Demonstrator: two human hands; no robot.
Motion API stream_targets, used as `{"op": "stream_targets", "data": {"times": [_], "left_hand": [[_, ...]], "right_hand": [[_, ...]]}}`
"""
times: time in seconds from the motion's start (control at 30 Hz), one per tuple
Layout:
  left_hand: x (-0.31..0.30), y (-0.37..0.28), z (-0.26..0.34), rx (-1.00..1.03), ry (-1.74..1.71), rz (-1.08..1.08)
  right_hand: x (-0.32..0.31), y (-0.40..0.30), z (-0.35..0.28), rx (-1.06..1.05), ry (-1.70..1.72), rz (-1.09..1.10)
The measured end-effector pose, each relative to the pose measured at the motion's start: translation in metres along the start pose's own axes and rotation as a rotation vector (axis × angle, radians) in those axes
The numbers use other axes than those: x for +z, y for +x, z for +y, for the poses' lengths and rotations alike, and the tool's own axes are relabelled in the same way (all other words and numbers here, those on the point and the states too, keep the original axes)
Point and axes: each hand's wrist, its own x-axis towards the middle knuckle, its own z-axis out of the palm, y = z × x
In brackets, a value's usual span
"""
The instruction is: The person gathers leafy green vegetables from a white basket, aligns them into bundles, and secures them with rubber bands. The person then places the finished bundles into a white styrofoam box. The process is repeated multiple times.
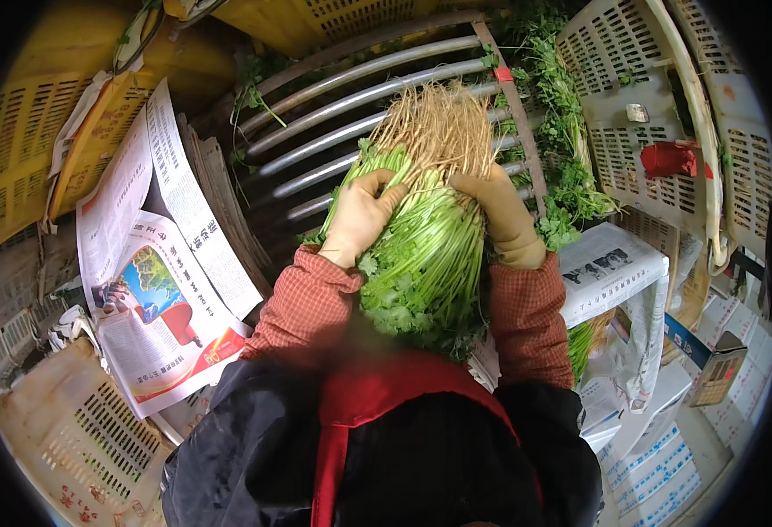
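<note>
A large bunch of cilantro (435,244) lies in front of me, its pale brown roots (442,122) pointing away and its leaves towards my body. At the left side of the stems, my gloved left hand (366,211) grips with thumb and fingers bent together. My gloved right hand (504,214) holds the right side, where stems meet roots; some of its fingers are hidden behind the bunch. Under the roots runs a rack of metal bars (307,122).
Loose cilantro (567,132) lies along the rack's right side, beside pale plastic crates (629,99). Newspapers (162,296) stand at left by yellow crates (23,145). At right are a newspaper-covered stand (613,270) and a calculator (718,372). Another crate (96,435) sits at lower left.
</note>
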Motion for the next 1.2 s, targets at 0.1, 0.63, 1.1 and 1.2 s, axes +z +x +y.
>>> {"op": "stream_targets", "data": {"times": [0.1, 0.63, 1.1, 1.2], "left_hand": [[0.0, 0.002, -0.009, 0.034, -0.032, 0.09], [0.002, -0.015, 0.02, 0.08, 0.216, 0.064], [0.005, -0.011, 0.003, 0.17, -0.307, 0.125], [0.005, -0.011, 0.006, 0.179, -0.378, 0.106]], "right_hand": [[0.001, -0.011, -0.018, 0.138, -0.05, 0.001], [0.021, 0.009, -0.002, 0.013, 0.109, -0.05], [0.037, 0.007, -0.016, -0.056, -0.131, -0.163], [0.028, 0.008, -0.009, -0.059, -0.073, -0.106]]}}
